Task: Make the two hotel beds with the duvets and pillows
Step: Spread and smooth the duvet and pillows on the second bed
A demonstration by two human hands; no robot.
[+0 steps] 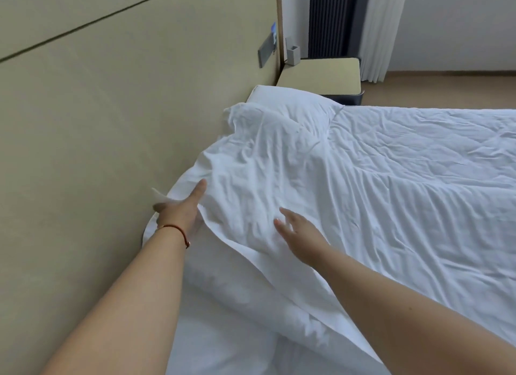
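The white duvet (pixel 391 184) lies spread over the bed, its long axis running away to the right of both hands toward the foot, which is cut off by the frame edge; its head end is drawn up toward the beige headboard panel (pixel 83 123) and rumpled over a pillow (pixel 282 100) that lies beyond the hands, only its far corner and upper edge showing. The left hand (pixel 181 207) reaches along the headboard with straight fingers, laid against the duvet's top edge where the cloth folds over; its thumb side is blurred and what looks like a flap of white fabric sticks out just left of it, so whether it pinches anything is hard to make out. A thin red cord bracelet (pixel 178 230) circles that wrist. The right hand (pixel 296 229) hovers or rests lightly on the wrinkled duvet just right of the left hand, fingers relaxed and spread, grasping nothing. Nearer than both hands, the duvet's edge folds back and a second white bulk, perhaps another pillow, lies partly hidden beneath it. Far beyond the hands stand a bedside table (pixel 321 75) with a small grey holder (pixel 292 54), a dark radiator (pixel 332 19) and a white curtain (pixel 382 30).
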